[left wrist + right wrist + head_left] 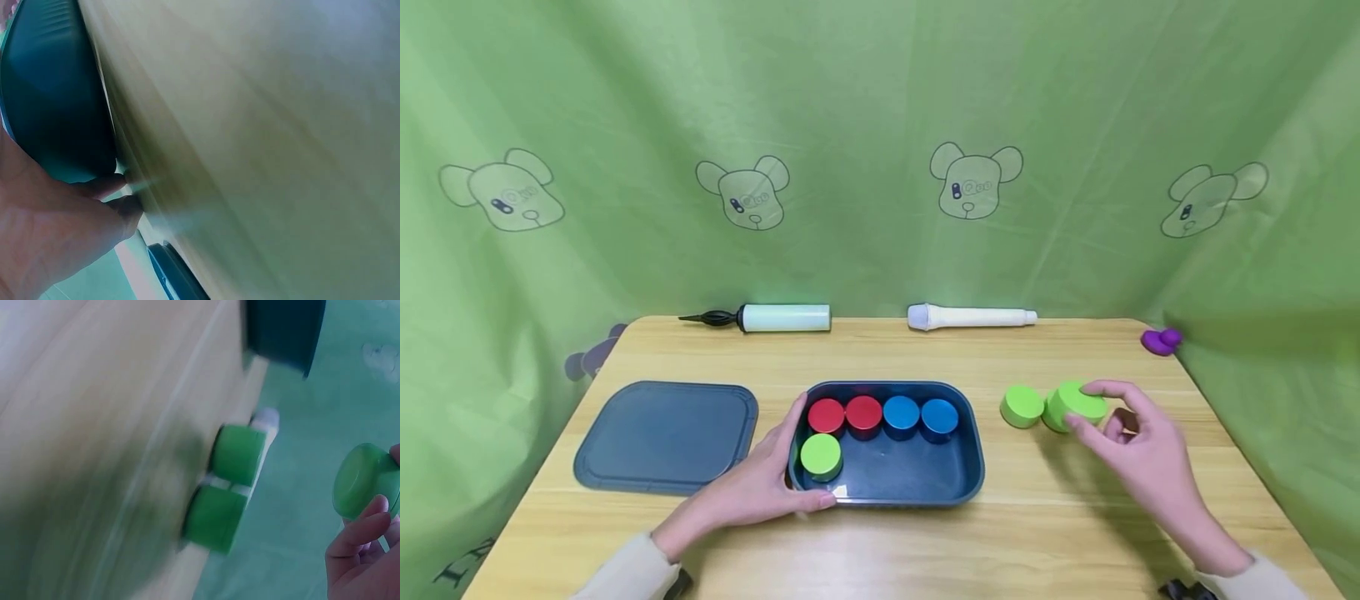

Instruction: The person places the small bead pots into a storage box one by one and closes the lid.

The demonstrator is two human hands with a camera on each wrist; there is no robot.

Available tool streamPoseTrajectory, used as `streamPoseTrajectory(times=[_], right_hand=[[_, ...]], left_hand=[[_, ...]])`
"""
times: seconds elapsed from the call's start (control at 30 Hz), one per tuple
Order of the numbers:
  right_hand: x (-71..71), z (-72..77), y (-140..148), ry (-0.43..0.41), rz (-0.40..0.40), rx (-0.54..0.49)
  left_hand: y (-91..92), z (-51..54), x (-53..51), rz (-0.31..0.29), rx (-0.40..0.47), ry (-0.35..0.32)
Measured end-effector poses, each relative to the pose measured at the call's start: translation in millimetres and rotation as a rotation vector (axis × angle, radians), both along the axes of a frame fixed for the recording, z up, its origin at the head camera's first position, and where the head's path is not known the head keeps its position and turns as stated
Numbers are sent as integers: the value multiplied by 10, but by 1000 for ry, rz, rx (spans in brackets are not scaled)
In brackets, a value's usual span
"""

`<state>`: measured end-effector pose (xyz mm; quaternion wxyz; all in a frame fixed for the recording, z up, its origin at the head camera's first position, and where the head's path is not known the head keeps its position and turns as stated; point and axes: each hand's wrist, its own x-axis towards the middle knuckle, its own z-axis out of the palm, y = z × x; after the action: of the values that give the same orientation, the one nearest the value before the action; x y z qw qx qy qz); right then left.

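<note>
My left hand (748, 483) grips the left end of a dark blue rectangular box (910, 471), thumb along its near rim and fingers round its side. Inside stand two red cylinders (863, 415) and two blue cylinders (939, 419) in the far row, with one green cylinder (822, 456) at the near left. To the right, my right hand (1150, 450) pinches another green cylinder (361, 481) between thumb and fingers, raised off the table. Two more green cylinders (237, 455) stand side by side on the wood; in the head view the held one partly covers the right one.
A dark blue flat lid (666, 435) lies left of the box. Along the table's far edge are a hand air pump (786, 317), a white microphone-shaped object (973, 317) and a small purple knobbed object (1161, 341). A green curtain (865, 100) hangs behind.
</note>
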<state>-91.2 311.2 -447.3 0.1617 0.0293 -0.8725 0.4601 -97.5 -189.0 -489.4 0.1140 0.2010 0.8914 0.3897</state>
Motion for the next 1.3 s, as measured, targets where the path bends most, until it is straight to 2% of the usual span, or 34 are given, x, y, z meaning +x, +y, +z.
streamPoseTrajectory(times=[0.3, 0.5, 0.73, 0.97, 1.13, 1.3], right_hand=[[85, 79, -428, 15, 103, -106], [71, 60, -684, 18, 170, -114], [55, -5, -978, 4, 276, -65], [27, -70, -1243, 29, 387, -23], [-7, -109, -1397, -24, 432, 3], [-55, -163, -1580, -65, 464, 78]], left_hand=[[9, 6, -20, -1, 12, -20], [9, 18, -5, -1, 20, -8], [13, 11, -4, -9, 20, 0], [10, 14, 2, -6, 17, -1], [12, 5, 4, -6, 13, 1], [14, 6, 5, 4, 8, -7]])
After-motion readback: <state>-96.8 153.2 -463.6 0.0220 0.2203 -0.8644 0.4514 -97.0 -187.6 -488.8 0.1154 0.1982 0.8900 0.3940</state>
